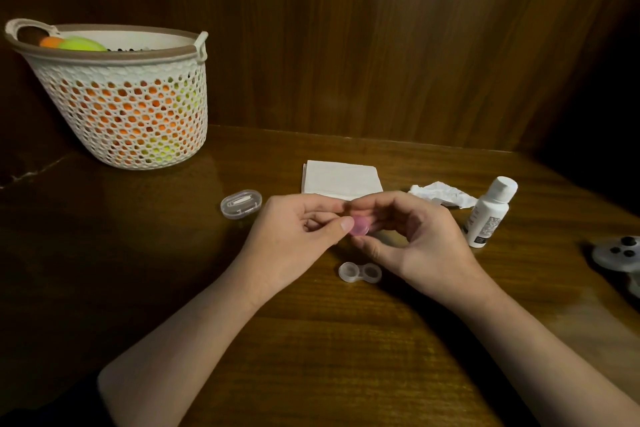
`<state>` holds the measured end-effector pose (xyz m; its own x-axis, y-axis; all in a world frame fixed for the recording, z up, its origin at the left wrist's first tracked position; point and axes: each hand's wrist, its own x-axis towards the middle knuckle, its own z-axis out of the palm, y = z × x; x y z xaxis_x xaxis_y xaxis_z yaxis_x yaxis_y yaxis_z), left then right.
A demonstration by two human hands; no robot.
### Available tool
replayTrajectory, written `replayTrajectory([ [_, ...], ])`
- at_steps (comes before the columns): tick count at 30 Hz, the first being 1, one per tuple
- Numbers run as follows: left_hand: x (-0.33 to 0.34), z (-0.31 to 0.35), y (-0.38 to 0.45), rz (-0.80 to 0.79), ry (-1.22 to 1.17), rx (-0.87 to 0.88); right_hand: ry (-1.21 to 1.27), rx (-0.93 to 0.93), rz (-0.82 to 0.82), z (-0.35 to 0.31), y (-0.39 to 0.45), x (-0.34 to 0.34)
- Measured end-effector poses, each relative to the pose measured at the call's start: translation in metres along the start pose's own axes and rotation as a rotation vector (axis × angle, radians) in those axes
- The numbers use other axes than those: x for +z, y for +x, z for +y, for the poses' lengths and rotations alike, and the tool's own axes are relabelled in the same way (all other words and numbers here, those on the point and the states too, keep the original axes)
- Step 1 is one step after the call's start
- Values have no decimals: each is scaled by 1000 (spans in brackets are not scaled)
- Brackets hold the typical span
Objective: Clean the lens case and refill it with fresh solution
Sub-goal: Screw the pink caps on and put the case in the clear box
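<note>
You hold a small pink cap [359, 225] between both hands, above the middle of the worktop [311, 340]. Your left hand [294, 236] pinches it with the thumb against the curled fingers, and your right hand [412, 236] has its fingers curled around the other side of the same cap. So both grips are closed on the cap, not wide at all. What exactly the right fingertips do on the cap I cannot tell, because they are partly hidden.

The lens case [360, 272] lies on the worktop just below your hands, toward the near edge. Its two wells are open, with no caps on them. Whether liquid is inside the wells is too small to see.

The solution bottle [490, 213] stands upright toward the right edge, with its cap on. Next to it lies a crumpled tissue [443, 196], and a folded clean tissue [341, 177] lies beyond your hands, toward the far edge. A small clear box [241, 203] rests left of your left hand, and a basket [128, 107] stands at the far left corner.

My judgement: the case is opened and the cleaning seems to be in progress, perhaps on the caps now. The refill looks not yet done, since the bottle is closed. After that, the caps must go back on.
</note>
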<state>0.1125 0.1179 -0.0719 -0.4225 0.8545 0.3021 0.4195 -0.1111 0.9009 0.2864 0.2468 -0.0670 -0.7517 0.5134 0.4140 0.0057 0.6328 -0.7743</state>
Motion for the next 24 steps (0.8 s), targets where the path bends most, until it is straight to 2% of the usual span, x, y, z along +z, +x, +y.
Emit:
replayTrajectory([
  [4, 1, 1, -2, -20, 50, -35, -74, 25, -53, -3, -2, -6],
  [7, -3, 0, -3, -50, 194, 19, -80, 86, -107, -2, -7, -18],
  [13, -9, 0, -4, -302, 613, 134, -138, 179, -239, 2, -15, -29],
  [24, -5, -3, -4, -273, 663, 159, -146, 216, -292, 2, -14, -25],
])
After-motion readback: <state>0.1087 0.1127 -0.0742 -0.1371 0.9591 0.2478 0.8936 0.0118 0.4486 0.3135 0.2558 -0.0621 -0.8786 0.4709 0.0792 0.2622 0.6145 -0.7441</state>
